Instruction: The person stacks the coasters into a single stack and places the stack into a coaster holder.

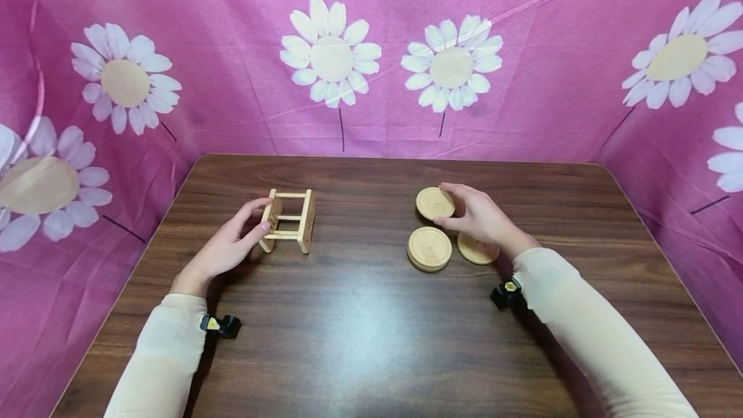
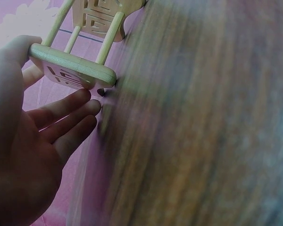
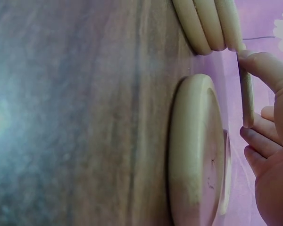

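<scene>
A rack and several wooden discs are positioned on the far half of the worktop (image 1: 360, 315), whose far edge meets a pink flower-print cloth (image 1: 391, 69). The left hand (image 1: 223, 247) has its grip clamped on the left side panel of the wooden rack (image 1: 306, 221), thumb on the near portion and fingers on the far portion. The rack is upright toward the far-left corner, its two slotted panels joined by round bars; its right panel lies beyond the fingertips, on the side facing the discs. The right hand (image 1: 484, 215) has its grip clamped on one round wooden disc (image 1: 433, 204) at the rim facing the palm. Thumb and fingertips pinch this disc, while most of its face extends clear of the grip toward the left edge. The held disc is right of centre, nearer the far edge than the other discs. A disc stack (image 1: 429, 247) stands just beside it, toward the near edge; the exact count is hard to confirm from the head view. A separate disc (image 1: 477, 251) lies flat below the right hand, partly covered by it, toward the right edge.
</scene>
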### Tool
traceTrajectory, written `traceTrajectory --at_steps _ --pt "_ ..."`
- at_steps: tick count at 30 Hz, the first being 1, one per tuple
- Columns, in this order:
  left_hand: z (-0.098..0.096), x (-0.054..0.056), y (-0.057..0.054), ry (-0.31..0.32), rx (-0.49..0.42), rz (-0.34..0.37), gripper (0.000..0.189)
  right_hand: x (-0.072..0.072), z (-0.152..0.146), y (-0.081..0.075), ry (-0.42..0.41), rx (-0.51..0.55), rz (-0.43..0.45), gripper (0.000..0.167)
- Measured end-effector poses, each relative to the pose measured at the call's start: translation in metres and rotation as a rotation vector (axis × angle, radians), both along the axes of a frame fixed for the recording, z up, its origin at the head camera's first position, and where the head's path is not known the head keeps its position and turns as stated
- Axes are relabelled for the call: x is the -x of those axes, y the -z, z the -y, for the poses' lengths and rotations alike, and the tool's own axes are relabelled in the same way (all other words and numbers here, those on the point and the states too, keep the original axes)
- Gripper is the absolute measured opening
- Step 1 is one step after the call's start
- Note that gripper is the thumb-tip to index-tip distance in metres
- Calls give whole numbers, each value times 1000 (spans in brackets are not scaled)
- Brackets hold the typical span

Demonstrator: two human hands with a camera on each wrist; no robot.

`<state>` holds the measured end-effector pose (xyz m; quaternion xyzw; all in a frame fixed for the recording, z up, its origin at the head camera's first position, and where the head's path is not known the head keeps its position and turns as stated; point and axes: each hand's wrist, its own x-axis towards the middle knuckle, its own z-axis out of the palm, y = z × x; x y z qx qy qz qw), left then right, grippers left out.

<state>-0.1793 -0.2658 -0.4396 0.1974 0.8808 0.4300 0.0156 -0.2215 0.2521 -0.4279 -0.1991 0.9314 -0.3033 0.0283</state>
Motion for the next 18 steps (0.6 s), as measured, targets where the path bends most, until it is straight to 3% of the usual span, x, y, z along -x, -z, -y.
traceTrajectory --at_steps 18 --pt "0 0 0 -8 12 9 52 -16 -5 -11 -13 15 -64 78"
